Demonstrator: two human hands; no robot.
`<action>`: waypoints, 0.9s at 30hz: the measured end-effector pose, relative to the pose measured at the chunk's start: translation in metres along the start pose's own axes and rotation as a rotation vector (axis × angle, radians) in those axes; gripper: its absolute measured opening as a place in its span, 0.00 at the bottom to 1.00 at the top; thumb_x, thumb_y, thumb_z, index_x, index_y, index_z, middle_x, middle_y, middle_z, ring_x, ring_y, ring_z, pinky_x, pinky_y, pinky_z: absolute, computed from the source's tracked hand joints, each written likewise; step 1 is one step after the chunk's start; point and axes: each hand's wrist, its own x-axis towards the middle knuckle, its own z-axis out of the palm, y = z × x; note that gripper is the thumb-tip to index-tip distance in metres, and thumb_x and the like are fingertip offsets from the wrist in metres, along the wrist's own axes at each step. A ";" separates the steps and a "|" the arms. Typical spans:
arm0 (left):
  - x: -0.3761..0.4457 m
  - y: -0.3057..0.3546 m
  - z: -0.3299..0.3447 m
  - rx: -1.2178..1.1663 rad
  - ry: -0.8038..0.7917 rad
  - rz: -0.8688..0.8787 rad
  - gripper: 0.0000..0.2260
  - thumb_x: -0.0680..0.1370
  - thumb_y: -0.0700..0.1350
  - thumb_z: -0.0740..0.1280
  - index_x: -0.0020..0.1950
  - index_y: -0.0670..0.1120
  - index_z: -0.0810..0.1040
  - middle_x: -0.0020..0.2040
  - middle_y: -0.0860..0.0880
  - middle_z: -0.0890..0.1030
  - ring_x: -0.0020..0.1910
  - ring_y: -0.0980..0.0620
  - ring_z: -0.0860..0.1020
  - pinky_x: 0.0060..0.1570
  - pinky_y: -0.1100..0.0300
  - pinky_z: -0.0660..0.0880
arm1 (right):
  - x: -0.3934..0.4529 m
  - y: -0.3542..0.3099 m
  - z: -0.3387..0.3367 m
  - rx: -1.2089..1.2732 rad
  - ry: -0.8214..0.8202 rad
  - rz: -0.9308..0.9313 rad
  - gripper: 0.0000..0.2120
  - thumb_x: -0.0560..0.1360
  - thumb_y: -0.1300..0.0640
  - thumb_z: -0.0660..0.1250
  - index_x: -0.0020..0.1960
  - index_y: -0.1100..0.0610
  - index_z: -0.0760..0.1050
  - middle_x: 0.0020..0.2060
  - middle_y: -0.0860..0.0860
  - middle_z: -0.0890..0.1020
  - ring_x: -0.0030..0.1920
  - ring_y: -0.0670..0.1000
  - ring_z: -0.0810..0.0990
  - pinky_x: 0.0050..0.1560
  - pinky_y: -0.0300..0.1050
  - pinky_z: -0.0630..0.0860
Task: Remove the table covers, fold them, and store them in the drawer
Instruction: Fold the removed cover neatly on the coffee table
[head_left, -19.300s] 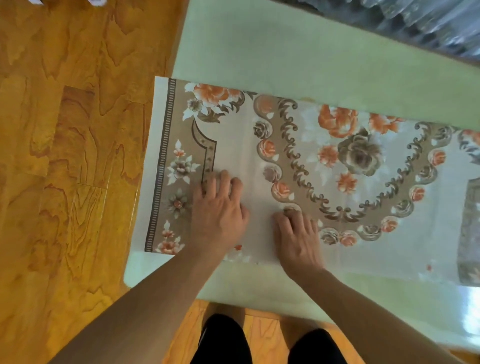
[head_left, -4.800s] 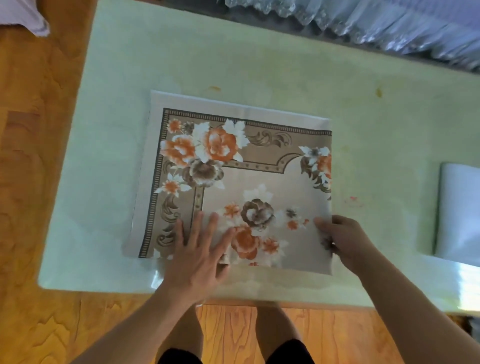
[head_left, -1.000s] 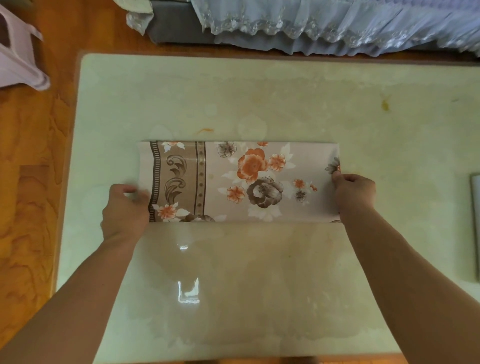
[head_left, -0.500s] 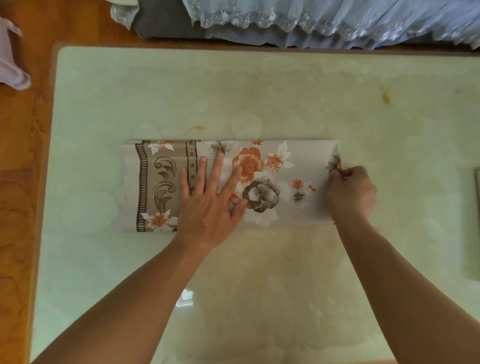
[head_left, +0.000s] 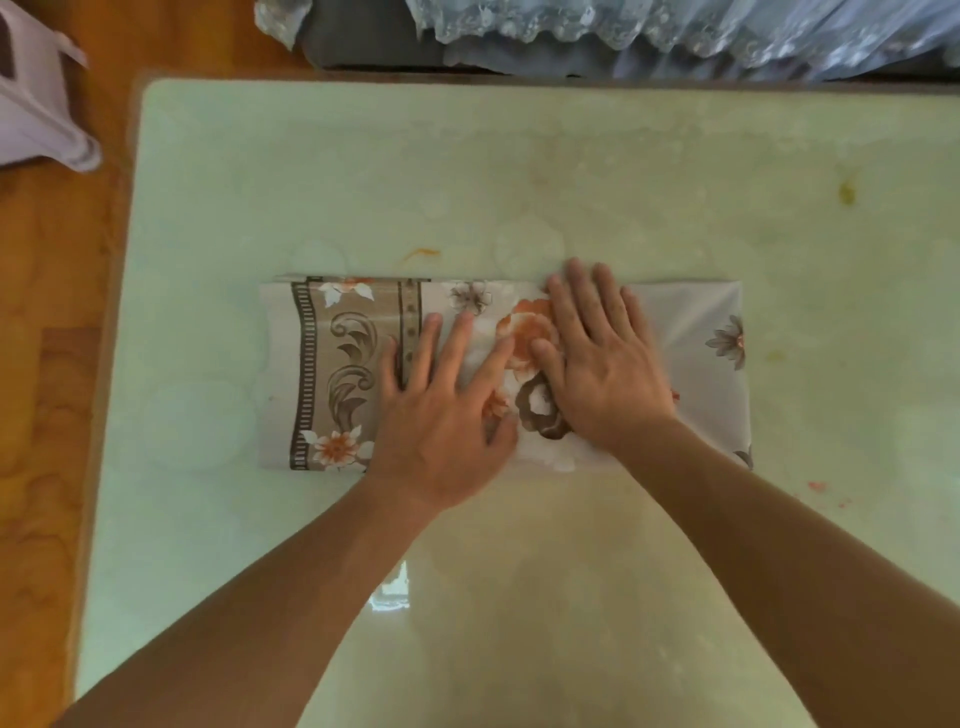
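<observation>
So the folded table cover (head_left: 332, 374) lies flat on the pale green tabletop (head_left: 571, 176) as a long strip, its long axis running left to right across the person's front, a little nearer the left end of the tabletop than the right. Both hands press down on its middle. The left hand (head_left: 441, 410) sits palm down with its fingers (head_left: 457, 343) straight and spread, reaching toward the brown scroll border. The right hand (head_left: 605, 364) lies just beside it, also flat, fingers together and straight, the tips reaching the strip's far edge. Neither hand grips anything; the 2 thumbs nearly touch over the orange flower.

What the next fold turns on, I'd judge, is that the 2 short ends lie out to either side of the hands. The bordered left end lies leftward of the left hand's fingers; the plain grey right end, with its small flower, lies rightward of the right hand. Either hand could slide outward along the long axis to take its own end and bring it across the middle while the other holds the strip down.

No drawer shows in this view. A white plastic stool (head_left: 41, 104) stands on the wooden floor (head_left: 47, 467) at the left, and a lace-trimmed cloth (head_left: 675, 26) hangs beyond the far edge.
</observation>
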 end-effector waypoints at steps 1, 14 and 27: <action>0.005 -0.001 -0.004 -0.003 0.025 -0.007 0.30 0.81 0.62 0.54 0.82 0.55 0.57 0.83 0.46 0.56 0.81 0.40 0.55 0.75 0.34 0.54 | -0.001 0.003 0.001 -0.021 0.010 0.011 0.31 0.84 0.37 0.37 0.82 0.51 0.39 0.81 0.50 0.39 0.80 0.51 0.35 0.80 0.54 0.42; 0.012 -0.127 -0.016 0.014 -0.028 -0.362 0.34 0.82 0.65 0.35 0.84 0.46 0.42 0.84 0.44 0.42 0.83 0.45 0.40 0.80 0.42 0.43 | -0.001 -0.003 -0.001 0.009 0.036 0.036 0.31 0.84 0.38 0.39 0.82 0.50 0.41 0.81 0.49 0.41 0.80 0.50 0.36 0.80 0.54 0.42; 0.006 0.017 0.017 0.026 0.048 -0.003 0.29 0.85 0.61 0.47 0.84 0.54 0.46 0.84 0.46 0.46 0.83 0.43 0.44 0.79 0.38 0.48 | -0.002 -0.011 -0.001 0.085 0.094 0.077 0.29 0.85 0.42 0.44 0.82 0.52 0.47 0.82 0.52 0.46 0.81 0.55 0.40 0.80 0.56 0.43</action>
